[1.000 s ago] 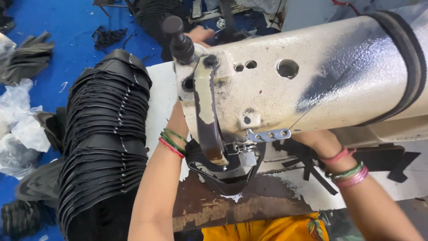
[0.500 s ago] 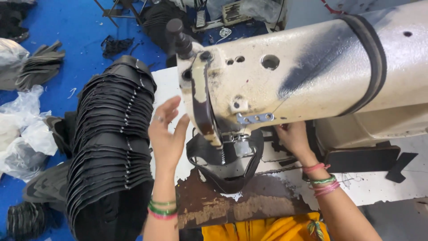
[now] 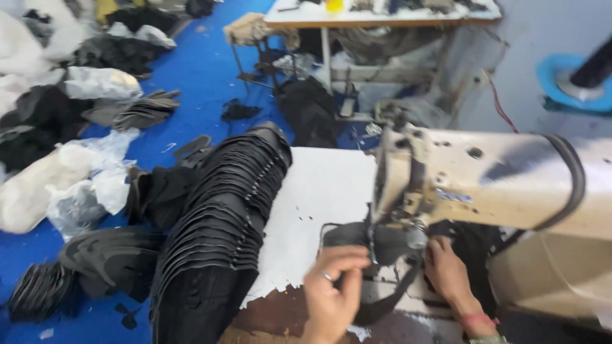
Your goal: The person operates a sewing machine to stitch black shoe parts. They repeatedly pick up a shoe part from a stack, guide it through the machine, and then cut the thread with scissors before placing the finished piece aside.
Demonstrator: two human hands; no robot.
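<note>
Black leather piece [image 3: 382, 245] under machine head [image 3: 484, 185] – left fingers [image 3: 347, 258] pinching, right hand [image 3: 449, 271] beside

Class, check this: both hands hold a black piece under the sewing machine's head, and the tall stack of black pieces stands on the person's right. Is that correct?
One error: the stack of black pieces stands on the person's left, as the head view shows. The left hand and right hand do hold the black piece under the sewing machine.
</note>
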